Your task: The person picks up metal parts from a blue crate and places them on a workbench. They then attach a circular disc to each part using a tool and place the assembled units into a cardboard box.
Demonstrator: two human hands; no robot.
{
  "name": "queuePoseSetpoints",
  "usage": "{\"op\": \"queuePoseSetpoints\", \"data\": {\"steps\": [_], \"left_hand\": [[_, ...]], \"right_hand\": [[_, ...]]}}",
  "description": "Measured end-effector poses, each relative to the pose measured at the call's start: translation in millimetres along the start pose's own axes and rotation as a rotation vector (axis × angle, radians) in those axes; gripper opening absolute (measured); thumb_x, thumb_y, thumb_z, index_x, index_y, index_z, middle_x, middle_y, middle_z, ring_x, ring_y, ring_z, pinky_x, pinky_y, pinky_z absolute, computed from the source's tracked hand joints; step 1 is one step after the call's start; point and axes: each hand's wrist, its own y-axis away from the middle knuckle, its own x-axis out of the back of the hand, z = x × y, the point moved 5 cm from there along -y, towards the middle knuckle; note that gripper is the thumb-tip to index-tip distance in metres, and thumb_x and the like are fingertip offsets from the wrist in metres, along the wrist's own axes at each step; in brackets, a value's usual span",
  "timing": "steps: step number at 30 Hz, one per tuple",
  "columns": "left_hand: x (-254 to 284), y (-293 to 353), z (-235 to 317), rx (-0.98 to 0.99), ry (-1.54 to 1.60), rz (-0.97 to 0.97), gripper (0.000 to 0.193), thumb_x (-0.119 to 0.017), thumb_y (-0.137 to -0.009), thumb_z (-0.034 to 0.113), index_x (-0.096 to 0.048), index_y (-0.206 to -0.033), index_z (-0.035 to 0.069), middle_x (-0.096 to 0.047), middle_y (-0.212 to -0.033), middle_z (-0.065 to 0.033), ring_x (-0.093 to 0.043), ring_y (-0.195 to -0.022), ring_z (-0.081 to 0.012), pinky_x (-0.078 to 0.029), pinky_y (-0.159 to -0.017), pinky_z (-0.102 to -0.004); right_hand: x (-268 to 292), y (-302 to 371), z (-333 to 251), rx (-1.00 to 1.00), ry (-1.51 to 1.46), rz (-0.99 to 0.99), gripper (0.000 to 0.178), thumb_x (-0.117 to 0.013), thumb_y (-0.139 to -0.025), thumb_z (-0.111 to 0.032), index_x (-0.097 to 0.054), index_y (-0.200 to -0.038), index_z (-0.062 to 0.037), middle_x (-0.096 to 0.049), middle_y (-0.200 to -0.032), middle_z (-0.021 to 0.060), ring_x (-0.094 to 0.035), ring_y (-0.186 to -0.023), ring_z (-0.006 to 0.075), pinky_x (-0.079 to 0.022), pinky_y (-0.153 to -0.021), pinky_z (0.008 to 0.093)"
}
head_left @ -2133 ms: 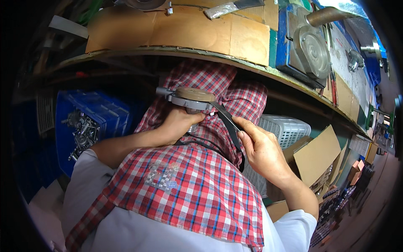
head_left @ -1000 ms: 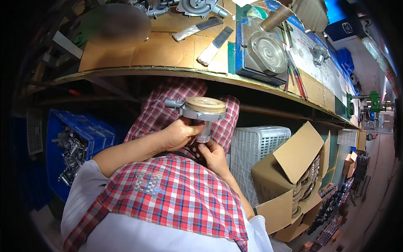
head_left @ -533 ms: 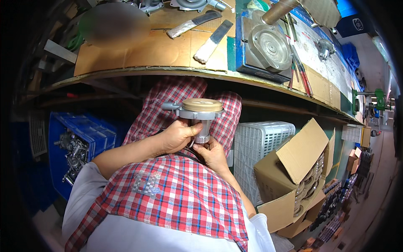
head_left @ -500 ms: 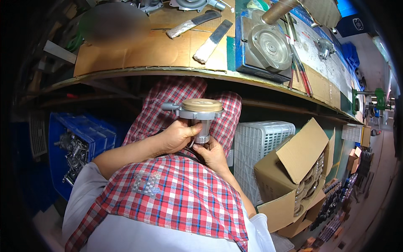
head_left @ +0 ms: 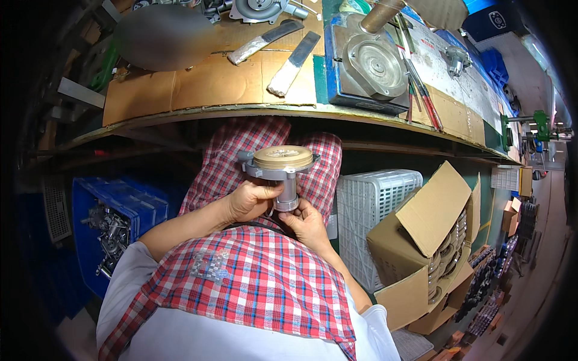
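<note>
Above my lap I hold a grey metal housing (head_left: pixel 289 192) with a side pipe stub, a wide flange and a round column below. On its top lies a brass-coloured disc (head_left: pixel 283 156). My left hand (head_left: pixel 251 200) is closed round the column just under the flange, thumb across its front. At the column's lower end, the fingers of my right hand (head_left: pixel 307 222) are closed on its rim. Some fingertips of both hands are hidden behind the column.
The bench ahead carries two wrapped blades (head_left: pixel 294 63), a metal fixture (head_left: pixel 374 65), red-handled tools (head_left: pixel 428 108) and a small casting (head_left: pixel 458 61). A blue crate (head_left: pixel 139 210) of metal parts stands left. At right are a white plastic basket (head_left: pixel 355 234) and an open carton (head_left: pixel 397 240) with round parts.
The housing has tipped slightly toward me, so more of the disc's top shows. Both hands keep their hold. The whole view has shifted a little.
</note>
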Motion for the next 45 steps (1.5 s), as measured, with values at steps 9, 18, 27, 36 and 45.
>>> {"op": "queuePoseSetpoints", "data": {"steps": [9, 18, 27, 36, 45], "left_hand": [[7, -1, -1, 0.012, -0.085, 0.117, 0.05, -0.07, -0.089, 0.011, -0.049, -0.133, 0.002, -0.061, -0.116, -0.0101, -0.06, -0.112, -0.022, -0.05, -0.1, -0.0393], [2, 6, 1, 0.117, -0.51, 0.082, 0.062, -0.068, -0.089, 0.005, -0.039, -0.144, 0.002, -0.053, -0.134, -0.0093, -0.051, -0.122, -0.0194, -0.044, -0.102, -0.0342], [-19, 18, 0, 0.19, -1.073, -0.312, 0.102, -0.063, -0.085, 0.004, 0.013, -0.154, -0.001, 0.021, -0.159, -0.0258, 0.018, -0.149, -0.0307, -0.004, -0.122, -0.0426], [-69, 2, 47, -0.087, -1.304, -0.304, 0.073, -0.06, -0.083, 0.004, -0.033, -0.151, 0.003, -0.034, -0.151, -0.0221, -0.033, -0.141, -0.0333, -0.028, -0.115, -0.0414], [-46, -7, 220, -1.004, -1.806, 0.53, 0.044, -0.049, -0.087, -0.01, -0.059, -0.128, 0.003, -0.065, -0.115, -0.0124, -0.063, -0.106, -0.0252, -0.048, -0.094, -0.0346]], "right_hand": [[3, 0, 4, 0.074, -0.007, 0.023, 0.024, -0.068, -0.093, -0.009, -0.056, -0.111, 0.0, -0.062, -0.096, 0.0028, -0.057, -0.085, 0.0068, -0.047, -0.077, 0.0216], [-9, -6, -49, 0.495, 0.472, 0.036, 0.055, -0.058, -0.1, -0.025, -0.034, -0.14, 0.0047, -0.047, -0.138, 0.0171, -0.047, -0.126, 0.025, -0.037, -0.106, 0.0365], [19, -17, -46, 0.102, -0.172, 0.053, 0.046, -0.073, -0.084, -0.003, -0.054, -0.126, 0.0006, -0.064, -0.11, 0.0076, -0.063, -0.099, 0.0184, -0.052, -0.088, 0.0317], [48, -8, -69, 0.195, -0.385, 0.001, 0.059, -0.071, -0.082, -0.008, -0.046, -0.136, -0.0014, -0.063, -0.116, 0.0137, -0.064, -0.104, 0.025, -0.054, -0.092, 0.0394], [263, 24, -362, 0.973, 0.103, 1.08, 0.026, -0.073, -0.087, -0.017, -0.064, -0.106, -0.0039, -0.065, -0.091, 0.0063, -0.064, -0.08, 0.016, -0.05, -0.062, 0.0324]]}}
